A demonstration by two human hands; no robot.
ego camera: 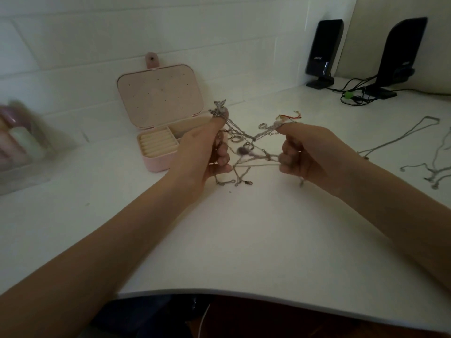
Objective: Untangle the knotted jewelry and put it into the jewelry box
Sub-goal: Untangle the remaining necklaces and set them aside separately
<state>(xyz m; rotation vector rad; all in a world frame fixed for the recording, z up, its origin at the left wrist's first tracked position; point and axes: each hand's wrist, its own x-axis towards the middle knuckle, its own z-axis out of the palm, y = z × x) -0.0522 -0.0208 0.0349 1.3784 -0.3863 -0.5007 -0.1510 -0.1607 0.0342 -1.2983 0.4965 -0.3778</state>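
I am pinching the tangled jewelry (246, 147) in my left hand (205, 152) and right hand (305, 154), stretching it above the worktop (244, 240) to expose knots, beside the open jewelry box (161, 118).

Knotted silver chains (246, 147) midair; open pink jewelry box (158, 118) behind.

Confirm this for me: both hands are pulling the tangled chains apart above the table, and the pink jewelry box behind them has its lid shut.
Not quite. The head view shows the pink jewelry box with its lid open, standing up behind the tray. The rest holds: the left hand and the right hand grip the tangled chains and stretch them above the table.
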